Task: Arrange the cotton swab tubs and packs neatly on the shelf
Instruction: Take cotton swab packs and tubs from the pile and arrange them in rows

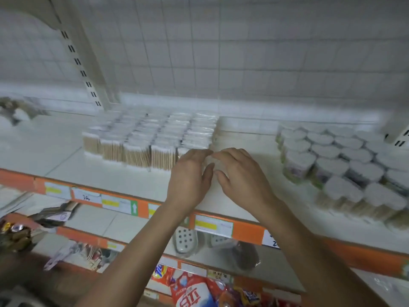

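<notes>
currently, left hand [190, 173] and right hand [242, 171] cup a blurred clear pack [209, 163] on the shelf [124, 180], fingers [224, 155] curved around it, beside the swab pack rows [143, 140].

White shelf board [137, 180] had orange front strip [247, 233] with white-yellow price labels [213, 224]. Clear swab packs [137, 155] showed tan sticks, white tips. Back panel [199, 52]: white grid.
</notes>
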Demonstrator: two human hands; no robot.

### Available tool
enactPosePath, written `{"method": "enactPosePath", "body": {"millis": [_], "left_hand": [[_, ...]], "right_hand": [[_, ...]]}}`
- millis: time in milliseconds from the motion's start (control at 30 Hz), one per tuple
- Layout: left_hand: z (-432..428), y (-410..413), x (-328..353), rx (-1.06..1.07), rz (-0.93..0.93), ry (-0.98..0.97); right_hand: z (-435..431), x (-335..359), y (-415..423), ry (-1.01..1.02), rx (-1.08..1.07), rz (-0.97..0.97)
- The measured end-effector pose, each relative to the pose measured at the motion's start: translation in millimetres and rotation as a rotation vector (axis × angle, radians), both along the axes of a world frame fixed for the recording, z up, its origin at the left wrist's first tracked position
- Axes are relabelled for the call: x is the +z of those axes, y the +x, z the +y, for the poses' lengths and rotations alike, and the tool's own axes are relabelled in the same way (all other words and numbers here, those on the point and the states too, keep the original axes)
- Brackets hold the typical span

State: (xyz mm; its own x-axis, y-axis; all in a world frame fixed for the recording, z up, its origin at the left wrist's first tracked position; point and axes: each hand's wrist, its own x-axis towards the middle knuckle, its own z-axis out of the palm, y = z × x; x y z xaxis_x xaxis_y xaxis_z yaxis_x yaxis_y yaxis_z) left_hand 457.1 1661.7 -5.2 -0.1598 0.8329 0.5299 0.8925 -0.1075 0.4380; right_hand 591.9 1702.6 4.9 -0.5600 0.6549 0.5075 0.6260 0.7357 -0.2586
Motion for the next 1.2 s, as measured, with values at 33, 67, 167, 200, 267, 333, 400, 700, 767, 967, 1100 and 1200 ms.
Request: {"method": "enactPosePath", "body": {"millis": [33,67,167,200,267,333,400,700,767,967,1100,1200], "left_hand": [[-8.4,-13.8,1.3,0.028,0.011,0.006],[-17.6,-28.7,2.2,0.058,0.029,0.012],[-46.8,-82.5,2.0,0.154,0.08,-0.002],[-56.5,-102.0,1.7,0.19,0.094,-0.017],[-75.8,-142.5,0.8,0.252,0.147,-0.053],[-93.5,-181.8,-1.0,0.289,0.193,-0.092],[-110.9,-218.3,-2.8,0.315,0.203,-0.117],[-165.0,-344.5,-17.7,0.483,0.205,-0.164],[-168.5,-369.5,-21.9,0.531,0.197,-0.169],[-161.5,-445.4,-21.7,0.649,0.171,-0.282],[-149.9,-506.6,-17.2,0.718,0.152,-0.313],[-141.3,-543.8,-13.0,0.759,0.148,-0.336]], "right_hand": [[-3.9,0.1,-14.8,0.007,0.016,0.007],[-8.5,0.2,-30.6,0.017,0.037,0.013],[-27.3,-1.1,-86.5,0.027,0.104,-0.002],[-34.5,-2.2,-106.5,0.036,0.121,-0.005],[-49.9,-4.7,-147.6,0.061,0.144,-0.009],[-64.6,-7.0,-187.4,0.057,0.155,-0.019],[-77.3,-10.8,-224.8,0.046,0.191,-0.013],[-111.9,-22.8,-364.1,-0.085,0.333,-0.053],[-112.6,-26.1,-394.0,-0.101,0.353,-0.078],[-99.7,-28.5,-484.8,-0.153,0.413,-0.145],[-78.4,-22.3,-550.3,-0.18,0.442,-0.179],[-65.1,-19.4,-594.9,-0.189,0.466,-0.219]]}}
